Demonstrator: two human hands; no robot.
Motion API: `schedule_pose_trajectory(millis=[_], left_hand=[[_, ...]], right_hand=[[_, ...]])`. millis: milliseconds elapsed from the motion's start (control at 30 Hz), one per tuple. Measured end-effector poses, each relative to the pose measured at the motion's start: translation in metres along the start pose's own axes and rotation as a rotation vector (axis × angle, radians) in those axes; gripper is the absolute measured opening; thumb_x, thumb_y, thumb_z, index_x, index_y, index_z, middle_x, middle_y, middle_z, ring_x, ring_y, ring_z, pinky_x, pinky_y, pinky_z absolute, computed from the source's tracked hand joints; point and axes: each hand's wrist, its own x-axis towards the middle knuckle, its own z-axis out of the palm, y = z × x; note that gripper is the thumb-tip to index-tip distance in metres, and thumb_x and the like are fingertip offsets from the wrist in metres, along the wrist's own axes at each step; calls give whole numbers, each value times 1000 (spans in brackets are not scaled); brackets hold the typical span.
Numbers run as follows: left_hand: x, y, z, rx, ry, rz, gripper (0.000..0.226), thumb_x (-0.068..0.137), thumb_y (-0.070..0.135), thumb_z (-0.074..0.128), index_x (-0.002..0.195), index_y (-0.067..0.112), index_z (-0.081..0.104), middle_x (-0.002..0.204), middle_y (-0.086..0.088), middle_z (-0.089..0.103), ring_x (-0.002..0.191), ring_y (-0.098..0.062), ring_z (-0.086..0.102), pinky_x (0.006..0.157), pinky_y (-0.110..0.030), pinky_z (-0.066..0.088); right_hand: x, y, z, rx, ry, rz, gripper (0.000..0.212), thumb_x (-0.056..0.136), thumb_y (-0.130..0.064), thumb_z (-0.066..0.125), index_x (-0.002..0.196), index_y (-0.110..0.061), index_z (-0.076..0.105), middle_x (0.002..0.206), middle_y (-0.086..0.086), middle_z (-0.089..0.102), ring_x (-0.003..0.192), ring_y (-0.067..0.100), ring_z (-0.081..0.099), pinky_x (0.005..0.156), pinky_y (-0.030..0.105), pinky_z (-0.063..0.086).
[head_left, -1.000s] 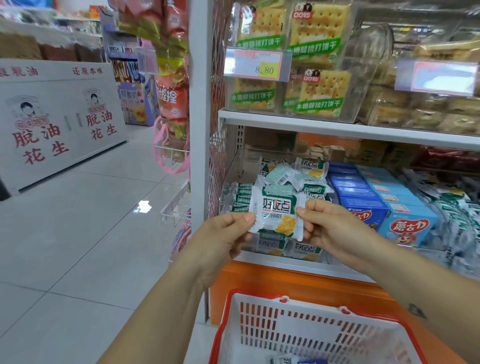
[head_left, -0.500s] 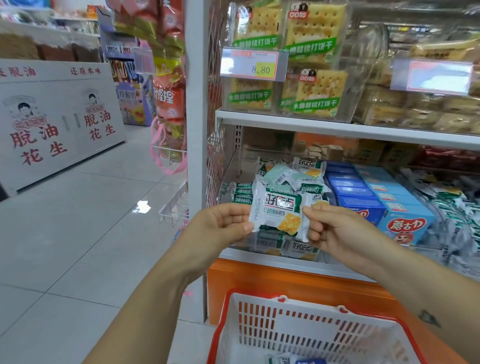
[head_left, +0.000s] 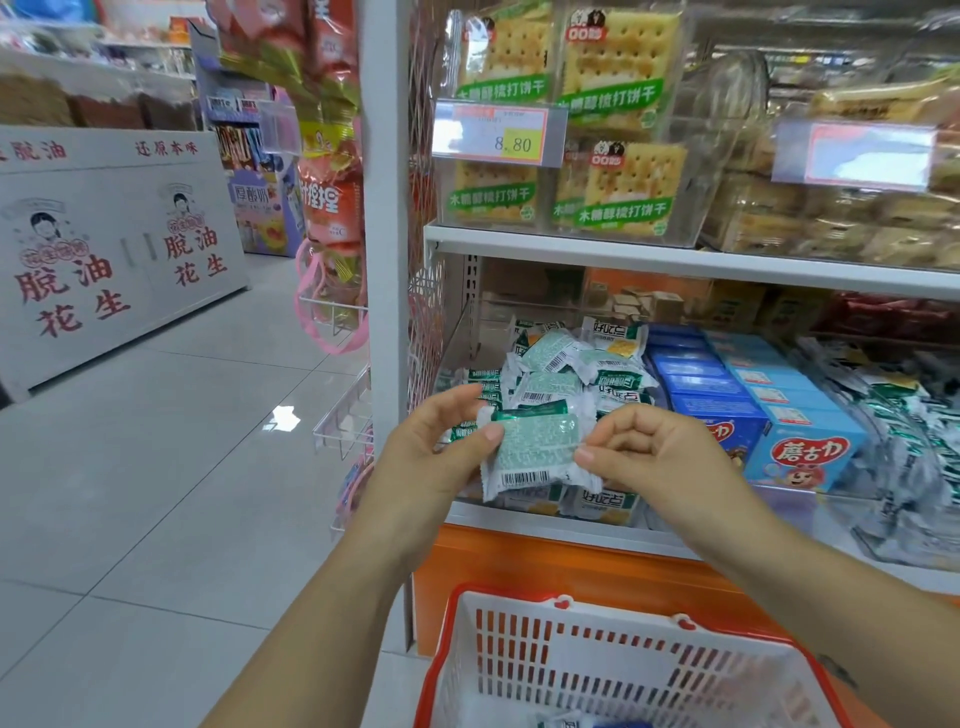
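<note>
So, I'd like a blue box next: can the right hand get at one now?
Probably yes, once freed: the right hand pinches the packet with the left hand, but the blue boxes sit unblocked just beside it.

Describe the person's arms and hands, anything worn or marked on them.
Both forearms are bare; no sleeves show. The left hand and right hand wear no gloves, and no rings, watch or bracelet show. The nails are short and unpainted. A small dark tattoo-like mark sits on the right forearm.
</note>
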Motion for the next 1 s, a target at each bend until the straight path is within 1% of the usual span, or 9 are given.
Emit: schedule_pose_trajectory(millis=[200, 400, 467, 533, 600, 667, 800, 867, 1000], left_hand=[[-1, 1, 5, -81, 53, 33, 33, 86, 4, 65, 109, 29, 63, 95, 5, 68, 95, -21, 68, 83, -39, 57], [-2, 5, 7, -34, 84, 124, 25, 86, 3, 65, 99, 25, 65, 79, 12, 58, 70, -6, 63, 62, -17, 53], [-2, 4, 6, -10, 107, 118, 23, 86, 7, 66, 97, 27, 65, 79, 11, 57, 73, -10, 60, 63, -17, 52], [0, 2, 5, -52, 115, 59, 23, 88, 7, 64, 101, 25, 66, 92, -7, 61, 85, -21, 66, 70, -25, 56], [0, 0, 4, -152, 102, -69, 24, 90, 4, 60, 108, 18, 64, 109, -27, 60, 91, -29, 67, 74, -33, 57], [-1, 1, 5, -304, 72, -234, 25, 90, 1, 57, 113, 10, 61, 113, -29, 62, 88, -28, 64, 72, -31, 55], [-7, 6, 10, -508, 2, -438, 17, 90, 3, 58, 106, 4, 63, 101, -20, 70, 87, -22, 65, 52, -20, 55], [-7, 6, 9, -378, -14, -414, 15, 90, 17, 61, 100, 8, 67, 97, -14, 72, 89, -20, 66, 61, -21, 57], [-7, 4, 7, -1, -150, -237, 44, 81, 55, 57, 108, 23, 69, 103, 3, 73, 96, -9, 67, 83, -24, 55]], right_hand=[[-1, 10, 8, 39, 80, -42, 15, 79, 0, 71, 76, -13, 64, 64, -8, 67, 65, 4, 62, 64, 14, 50], [-1, 17, 11, 138, 50, 62, 11, 83, -5, 67, 86, -15, 64, 68, -9, 68, 69, 1, 63, 76, 24, 45], [0, 18, 12, 160, 50, 89, 11, 84, -6, 67, 87, -17, 66, 74, -8, 71, 77, 6, 64, 78, 26, 45], [0, 14, 11, 90, 53, 72, 13, 84, -9, 67, 89, -21, 67, 81, -10, 73, 83, 7, 66, 81, 24, 46], [0, 10, 8, 19, 9, -13, 19, 82, -12, 70, 92, -28, 67, 99, -13, 71, 87, 4, 66, 86, 24, 48], [-4, 6, 6, -138, -70, -176, 27, 76, -16, 75, 95, -34, 66, 125, -21, 53, 100, -3, 60, 90, 20, 48], [-6, 10, 2, -571, -65, -523, 44, 73, -16, 80, 99, -43, 58, 118, -27, 51, 112, -16, 44, 91, 3, 35], [-8, 9, 2, -487, -27, -462, 38, 76, -21, 76, 98, -45, 58, 103, -24, 62, 101, -4, 57, 85, 16, 48], [-3, 10, 1, -337, -6, -223, 29, 69, -56, 58, 96, -47, 59, 86, -2, 70, 80, 18, 66, 75, 42, 54]])
